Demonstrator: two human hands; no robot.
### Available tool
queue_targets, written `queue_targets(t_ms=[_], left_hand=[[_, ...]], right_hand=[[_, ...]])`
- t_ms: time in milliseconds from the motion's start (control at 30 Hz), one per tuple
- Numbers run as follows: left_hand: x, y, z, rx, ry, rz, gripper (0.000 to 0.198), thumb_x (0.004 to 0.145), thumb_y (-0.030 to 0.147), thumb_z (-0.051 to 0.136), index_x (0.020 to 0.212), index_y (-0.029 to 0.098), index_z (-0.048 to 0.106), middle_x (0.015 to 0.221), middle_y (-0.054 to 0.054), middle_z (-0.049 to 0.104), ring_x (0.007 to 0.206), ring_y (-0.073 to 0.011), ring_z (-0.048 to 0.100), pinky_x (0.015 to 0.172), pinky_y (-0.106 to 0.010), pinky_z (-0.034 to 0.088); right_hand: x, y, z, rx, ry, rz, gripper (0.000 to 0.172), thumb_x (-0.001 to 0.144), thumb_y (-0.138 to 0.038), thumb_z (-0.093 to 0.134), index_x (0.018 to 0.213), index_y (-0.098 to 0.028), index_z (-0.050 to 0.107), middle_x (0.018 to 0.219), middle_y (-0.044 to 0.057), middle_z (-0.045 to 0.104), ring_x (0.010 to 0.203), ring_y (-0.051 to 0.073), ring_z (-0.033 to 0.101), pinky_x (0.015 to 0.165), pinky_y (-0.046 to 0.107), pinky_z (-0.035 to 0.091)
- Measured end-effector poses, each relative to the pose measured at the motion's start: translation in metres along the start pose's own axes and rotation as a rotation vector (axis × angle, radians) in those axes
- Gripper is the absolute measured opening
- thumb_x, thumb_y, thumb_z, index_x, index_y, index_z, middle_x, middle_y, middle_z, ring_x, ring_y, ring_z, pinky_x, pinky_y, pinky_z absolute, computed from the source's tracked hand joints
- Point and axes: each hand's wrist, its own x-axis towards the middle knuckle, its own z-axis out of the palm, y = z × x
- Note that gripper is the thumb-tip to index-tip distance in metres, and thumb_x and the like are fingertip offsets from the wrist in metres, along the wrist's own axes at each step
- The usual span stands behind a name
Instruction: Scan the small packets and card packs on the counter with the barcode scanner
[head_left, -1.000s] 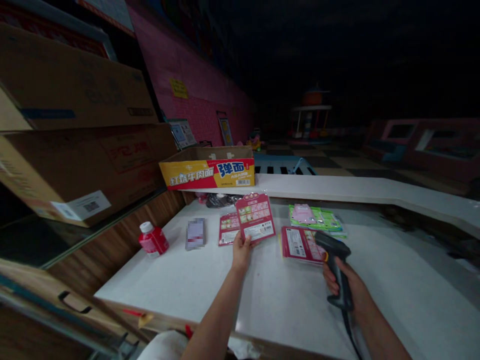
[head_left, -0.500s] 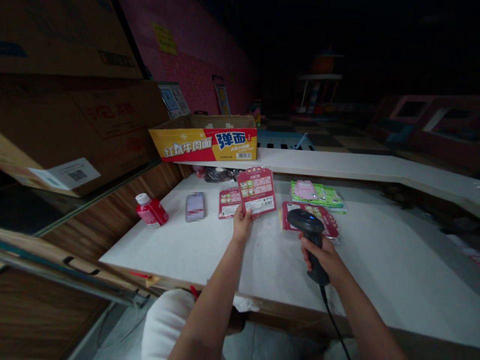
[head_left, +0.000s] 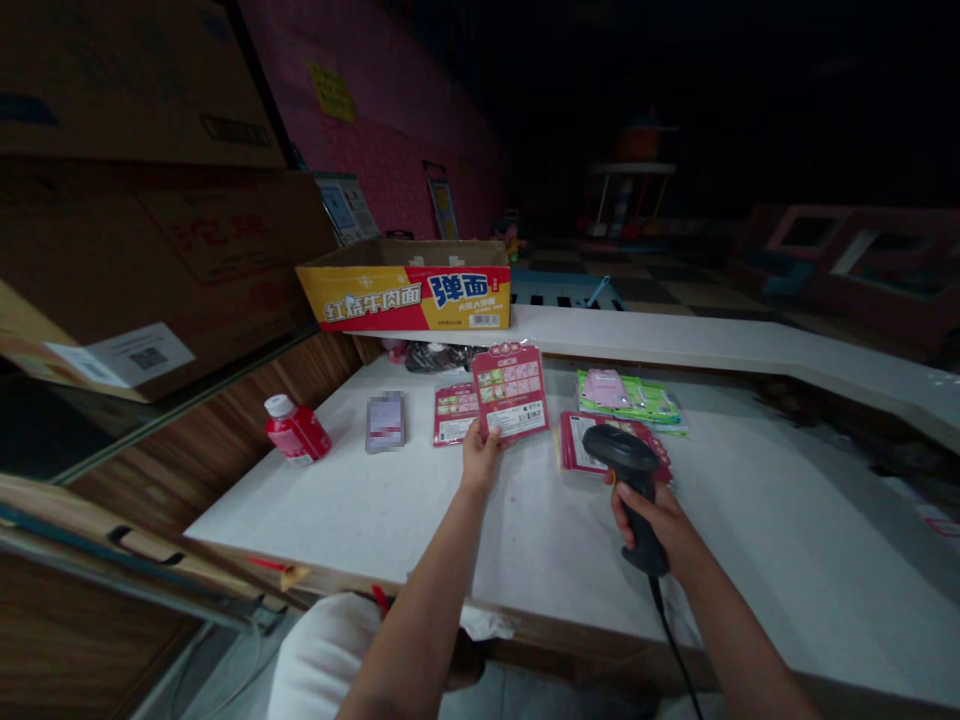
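While left hand [head_left: 480, 462] pinches pink packet [head_left: 511, 392], right hand [head_left: 666, 525] clasps scanner [head_left: 621, 450], white counter [head_left: 750, 520], dim pink wall [head_left: 390, 150]

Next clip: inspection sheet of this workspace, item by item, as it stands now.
Surface: white tabletop, matte, under dim light.
Job's things: red printed packet; black handheld barcode scanner.
Clutter: flat red packets, green packets, red white-capped bottle, yellow-red carton.
Grippers: left hand holds the packet tilted up; right hand grips the scanner.
Cables: black scanner cord runs off the near edge.
Surroundings: brown cardboard boxes on the left, dark room beyond.
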Motion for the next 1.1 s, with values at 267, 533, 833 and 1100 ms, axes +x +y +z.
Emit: queue_targets(t_ms=[267, 533, 833, 1100], left_hand=[[0.000, 0.005, 0.002, 0.018, 0.019, 0.004, 0.056, 0.066, 0.048, 0.080, 0.107, 0.017, 0.059, 0.114, -0.011, 0.068, 0.100, -0.0271, 0.066, 0.077, -0.040, 0.059], [-0.004, 0.020, 0.005, 0.105, 0.064, 0.095, 0.048, 0.065, 0.048, 0.080, 0.097, 0.017, 0.063, 0.100, -0.007, 0.071, 0.091, -0.0213, 0.067, 0.077, -0.035, 0.057], [0.023, 0.042, 0.069, 0.148, -0.026, 0.035, 0.042, 0.061, 0.042, 0.083, 0.079, 0.018, 0.053, 0.065, 0.002, 0.067, 0.053, -0.0120, 0.060, 0.054, -0.023, 0.048], [0.041, -0.011, 0.104, 0.465, 0.080, -0.067, 0.034, 0.060, 0.037, 0.082, 0.064, 0.019, 0.054, 0.056, 0.001, 0.060, 0.057, -0.0174, 0.060, 0.058, -0.028, 0.047]], right_hand=[[0.023, 0.009, -0.050, 0.314, -0.079, -0.060, 0.044, 0.071, -0.060, 0.070, 0.088, -0.022, 0.060, 0.052, -0.007, 0.044, 0.035, 0.007, 0.030, 0.032, 0.019, 0.030], [0.025, 0.023, -0.066, 0.503, -0.106, -0.160, 0.036, 0.081, -0.058, 0.060, 0.092, -0.023, 0.058, 0.055, -0.008, 0.030, 0.038, 0.008, 0.019, 0.030, 0.018, 0.028], [0.016, 0.018, -0.067, 0.701, -0.133, -0.218, 0.036, 0.079, -0.055, 0.063, 0.094, -0.022, 0.061, 0.053, -0.010, 0.024, 0.038, 0.007, 0.008, 0.030, 0.015, 0.024], [0.015, 0.018, -0.068, 0.627, -0.136, -0.242, 0.040, 0.077, -0.061, 0.062, 0.092, -0.024, 0.059, 0.051, -0.012, 0.021, 0.037, 0.005, 0.003, 0.027, 0.016, 0.015]])
